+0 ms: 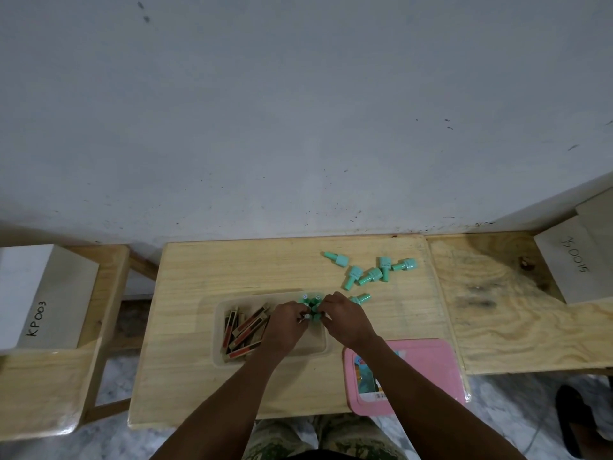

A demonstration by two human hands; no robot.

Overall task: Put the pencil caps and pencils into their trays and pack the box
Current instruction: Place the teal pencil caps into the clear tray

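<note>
Fingers [303, 318] of both hands pinch smooth teal caps [311, 308] inside translucent box [219, 327].

You have a light wooden table [205, 270] before you. On it sit a clear plastic box [219, 340], a pink lid [428, 370] at the near right, and loose green caps [368, 272] scattered far right.

Dim, flat, bluish light with soft shadows, mild grain, and wide-angle bending at the edges.
</note>
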